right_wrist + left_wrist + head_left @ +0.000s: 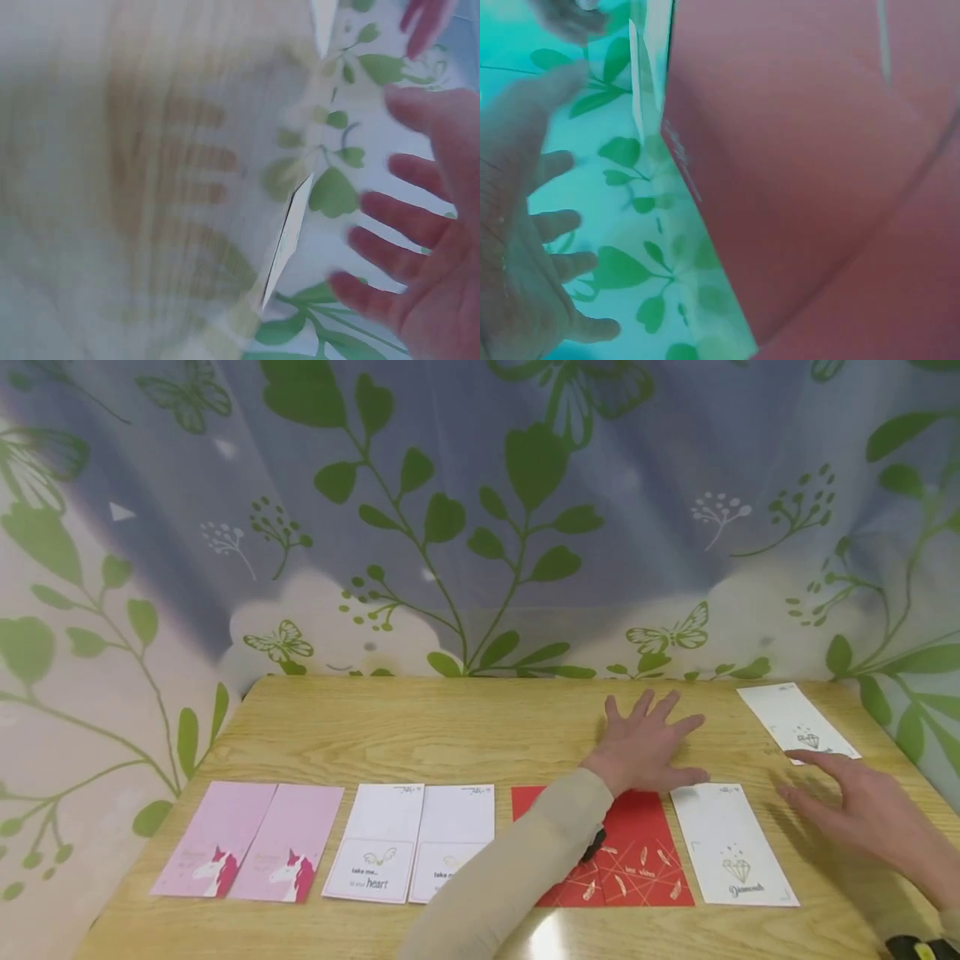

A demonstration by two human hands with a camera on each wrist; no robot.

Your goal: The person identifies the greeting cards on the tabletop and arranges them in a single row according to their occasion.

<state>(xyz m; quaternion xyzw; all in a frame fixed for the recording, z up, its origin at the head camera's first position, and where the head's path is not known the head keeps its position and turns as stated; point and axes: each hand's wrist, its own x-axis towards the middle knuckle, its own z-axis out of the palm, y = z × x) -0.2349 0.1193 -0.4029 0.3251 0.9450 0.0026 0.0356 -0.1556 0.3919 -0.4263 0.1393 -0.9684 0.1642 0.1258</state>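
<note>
Pairs lie along the wooden table (450, 727): unicorn cards (251, 842), "take me" cards (408, 843). The left hand (648, 745), fingers spread, rests flat above the red card (637, 852). The right hand (870, 810), open and empty, hovers near the far diamond card (795, 720) (its twin (731, 843) lies below); best slide it flat alongside.

On the light wood-grain bench (450, 735) lie two pink cards with unicorns (247, 843), two white cards with black lettering and gold wings (408, 839), a red card with gold feathers (637, 856) and two white cards with diamond drawings (731, 843), before a leaf-and-butterfly patterned curtain (480, 510) in green, white and blue-grey.
</note>
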